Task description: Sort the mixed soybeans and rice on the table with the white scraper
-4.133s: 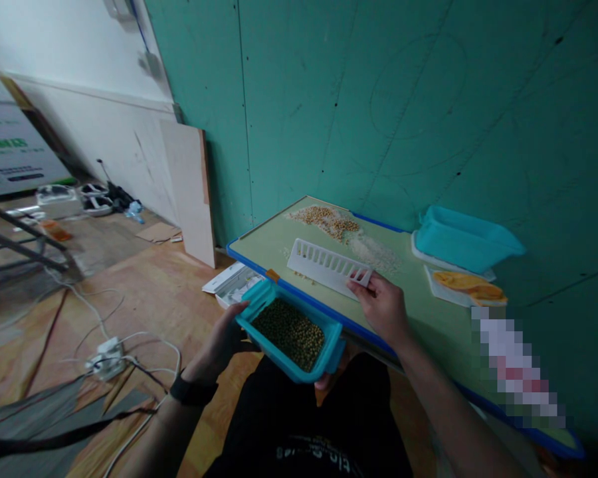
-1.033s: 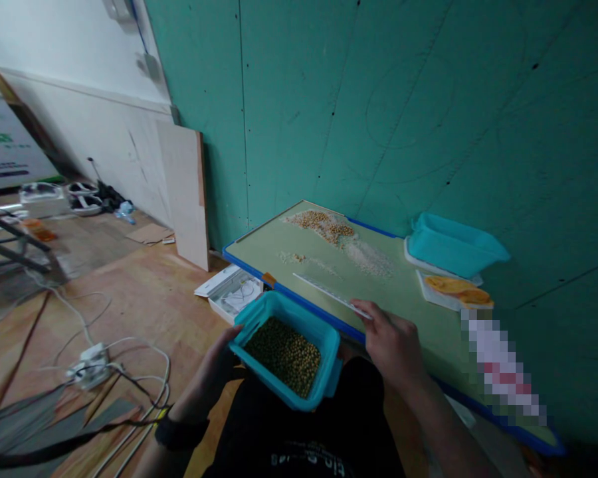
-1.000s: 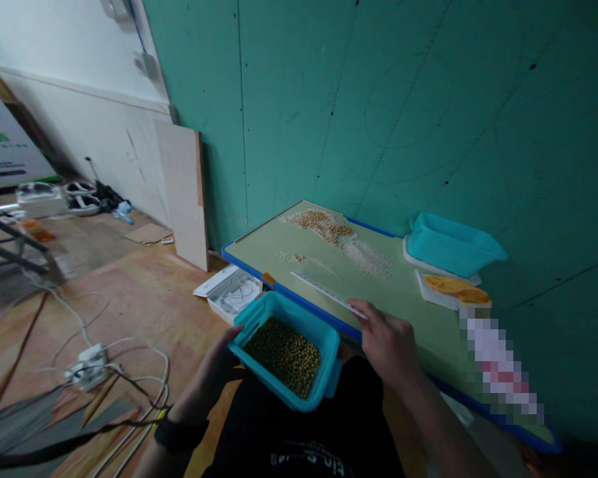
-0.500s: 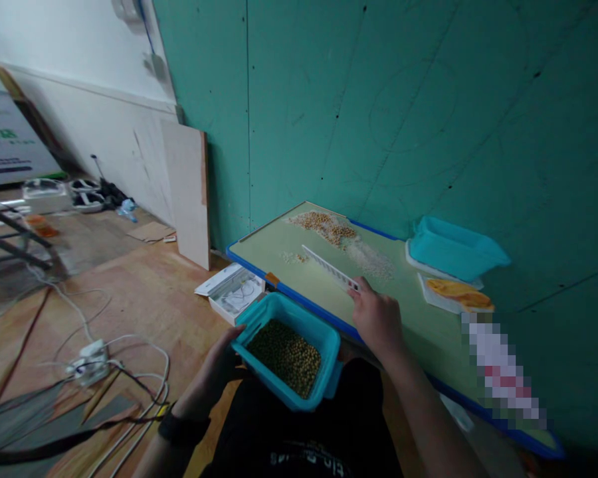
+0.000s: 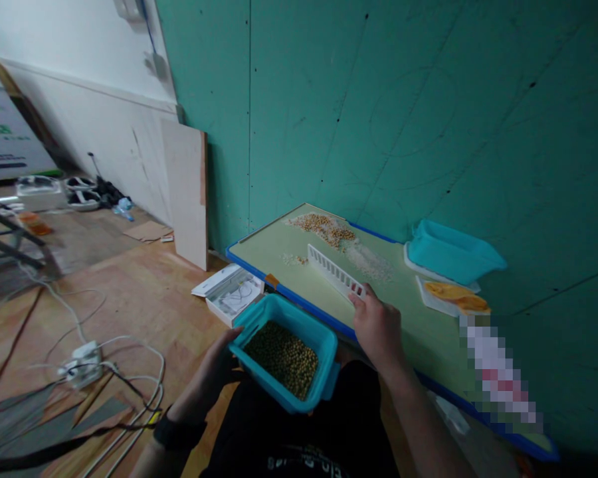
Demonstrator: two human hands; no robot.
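Observation:
My left hand (image 5: 222, 362) grips the left end of a turquoise plastic basket (image 5: 327, 358), which sits at my lap below the table edge. Soybeans (image 5: 284, 362) cover the basket's bottom, shaded dark on the left. In my right hand (image 5: 377, 325) is a white slotted plastic strip (image 5: 332, 271), held by its near end over the pale green tabletop (image 5: 403, 318). Beyond the strip lie a heap of soybeans mixed with white grains (image 5: 323, 228) and a patch of white grains alone (image 5: 371, 261). A few grains and beans (image 5: 294, 259) are scattered left of the strip's far end.
A second turquoise basket (image 5: 453, 249) stands at the table's back right, with a yellow cloth (image 5: 456, 297) before it. An open white box (image 5: 234, 292) is beside the table's left edge. Cables and a power strip (image 5: 83, 365) lie on the floor. A green wall (image 5: 379, 133) rises behind.
The white strip has turned so its slotted face shows more, and its far end has shifted slightly right. The basket has moved a little left in view along with my left hand.

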